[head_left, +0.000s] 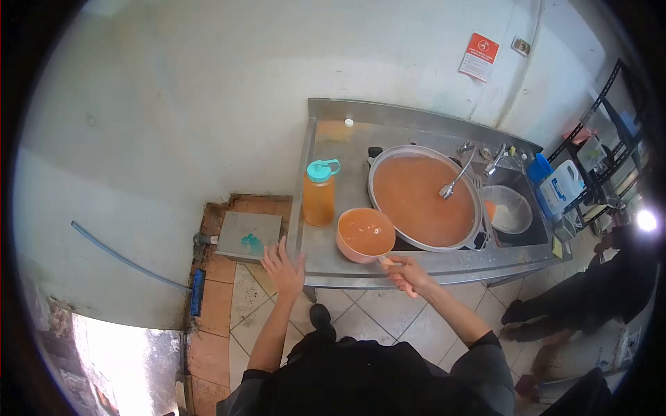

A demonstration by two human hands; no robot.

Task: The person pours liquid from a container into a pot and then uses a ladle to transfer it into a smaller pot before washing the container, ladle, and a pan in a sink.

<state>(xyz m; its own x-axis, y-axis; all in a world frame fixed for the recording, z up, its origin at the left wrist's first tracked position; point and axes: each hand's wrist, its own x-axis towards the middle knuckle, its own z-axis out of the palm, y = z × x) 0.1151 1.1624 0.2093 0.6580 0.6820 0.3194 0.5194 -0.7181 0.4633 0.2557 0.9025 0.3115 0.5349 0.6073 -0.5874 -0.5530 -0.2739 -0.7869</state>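
Note:
My right hand (407, 275) is wrapped around the handle of a pink dipper (352, 254). Orange-brown liquid shows inside the dipper, which is at the front of the steel counter, beside a big round basin (375, 192) of similar liquid. My left hand (283, 269), fingers spread and holding nothing, is by the counter's left front corner. A clear bottle (318, 202) of amber liquid with a turquoise lid (321, 170) stands upright behind the dipper, to its left. Over the basin hangs a faucet spout (458, 178).
Right of the basin is a sink (531, 239) holding a metal bowl (508, 209). A white jug (560, 188) and blue container (539, 168) stand beyond it. A person in dark clothing (590, 291) is at right. A metal box (248, 232) sits low at left.

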